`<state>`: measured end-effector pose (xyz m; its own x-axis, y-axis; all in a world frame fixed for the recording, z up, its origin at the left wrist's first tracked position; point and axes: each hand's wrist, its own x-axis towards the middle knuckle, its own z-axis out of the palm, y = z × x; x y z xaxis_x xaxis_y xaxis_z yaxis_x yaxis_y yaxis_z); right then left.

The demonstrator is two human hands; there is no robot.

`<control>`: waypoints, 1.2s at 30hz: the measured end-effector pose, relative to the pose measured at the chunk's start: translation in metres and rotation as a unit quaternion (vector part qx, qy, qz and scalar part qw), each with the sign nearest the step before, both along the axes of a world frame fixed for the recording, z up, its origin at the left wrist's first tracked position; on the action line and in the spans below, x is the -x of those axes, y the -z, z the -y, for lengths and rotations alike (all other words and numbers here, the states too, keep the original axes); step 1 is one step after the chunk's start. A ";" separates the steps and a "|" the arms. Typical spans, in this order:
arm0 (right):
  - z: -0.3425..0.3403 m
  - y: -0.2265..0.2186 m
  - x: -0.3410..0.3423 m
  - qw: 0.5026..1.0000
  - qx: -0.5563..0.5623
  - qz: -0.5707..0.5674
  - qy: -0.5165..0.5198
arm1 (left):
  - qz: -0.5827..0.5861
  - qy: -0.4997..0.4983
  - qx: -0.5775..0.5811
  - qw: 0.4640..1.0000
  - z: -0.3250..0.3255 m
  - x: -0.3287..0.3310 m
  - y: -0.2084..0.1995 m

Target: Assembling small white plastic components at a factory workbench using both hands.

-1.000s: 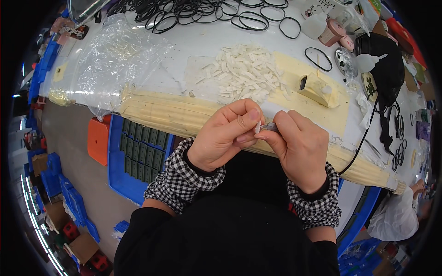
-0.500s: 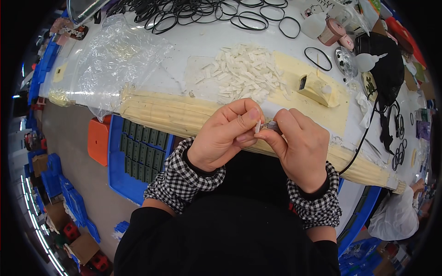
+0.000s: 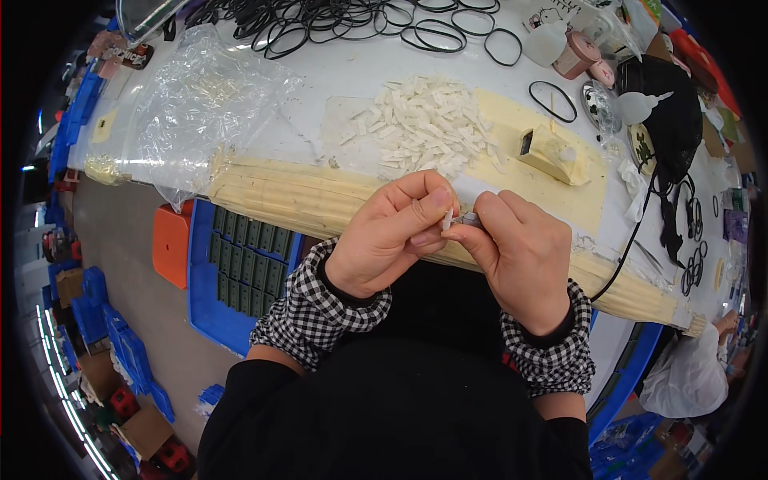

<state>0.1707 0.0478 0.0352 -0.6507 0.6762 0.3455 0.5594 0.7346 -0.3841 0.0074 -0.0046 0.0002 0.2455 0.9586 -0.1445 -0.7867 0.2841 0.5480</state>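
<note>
My left hand point(image 3: 392, 234) pinches a white strip point(image 3: 448, 218), likely light, best gripped endwise; my right hand point(image 3: 524, 260), alongside, a grey piece point(image 3: 470, 218).

Clear plastic point(image 3: 204, 108) glints while edges curve darkly.

There is one left hand point(image 3: 390, 236) and one right hand point(image 3: 528, 260), plus two checked sleeves point(image 3: 552, 360), one white strip point(image 3: 448, 220) and one grey piece point(image 3: 471, 219). Also one orange stool point(image 3: 170, 248), one yellow block point(image 3: 550, 158), one pink tub point(image 3: 576, 58). The pile of white strips point(image 3: 432, 124) and the heap of black bands point(image 3: 300, 14) (everything overlaps there) defy counting.
</note>
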 end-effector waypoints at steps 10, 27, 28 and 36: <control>0.001 -0.003 0.001 1.000 0.012 -0.005 0.002 | 0.000 -0.003 0.000 1.000 0.000 0.000 0.001; 0.000 0.000 -0.001 1.000 0.012 -0.002 -0.004 | -0.010 -0.010 0.005 1.000 0.001 -0.001 0.001; 0.000 0.000 -0.001 1.000 0.017 -0.005 -0.006 | -0.012 -0.011 0.006 1.000 0.001 -0.001 0.000; -0.008 0.006 -0.005 0.977 0.164 -0.133 -0.009 | -0.172 -0.117 0.018 0.978 0.001 -0.001 -0.005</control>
<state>0.1759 0.0562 0.0292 -0.5803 0.7677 0.2720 0.3949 0.5572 -0.7304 0.0089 -0.0052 0.0051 -0.0488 0.9753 -0.2152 -0.6026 0.1431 0.7851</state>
